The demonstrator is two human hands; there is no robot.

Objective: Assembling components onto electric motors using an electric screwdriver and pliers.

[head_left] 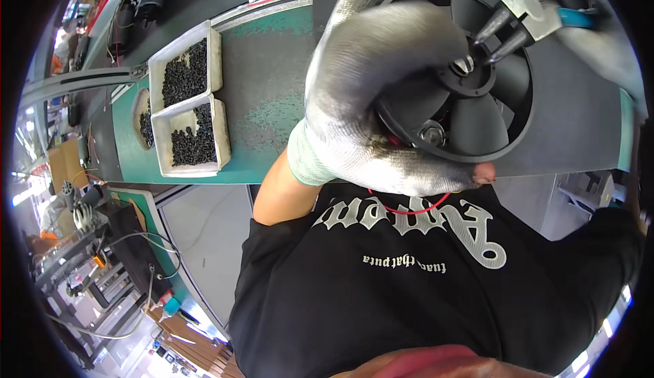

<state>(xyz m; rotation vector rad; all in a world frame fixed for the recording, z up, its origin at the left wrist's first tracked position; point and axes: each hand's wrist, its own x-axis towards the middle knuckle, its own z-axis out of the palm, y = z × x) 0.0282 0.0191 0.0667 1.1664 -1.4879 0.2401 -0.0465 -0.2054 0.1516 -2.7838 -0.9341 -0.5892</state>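
My left hand (381, 85), in a grey-white glove with one bare fingertip, is wrapped round a round black fan (480, 122) and holds it up above the bench. Its hub faces upward, and the thumb reaches over toward it. A pair of pliers (528, 13) with blue handles is in my right hand (603, 54), which is gloved and smeared by motion. The two thin jaw tips stand apart at the fan's hub. A small shiny metal piece (464, 65) shows in the hub beside one tip. Below the fan hangs a red wire (419, 209).
Left on the green-and-black bench mat (262, 105) stand two white trays (216, 61) of small black parts, with an oval dish (138, 119) of similar parts beside them. Black cylinders (125, 20) lie at the far left. A metal rail (262, 9) runs along the back.
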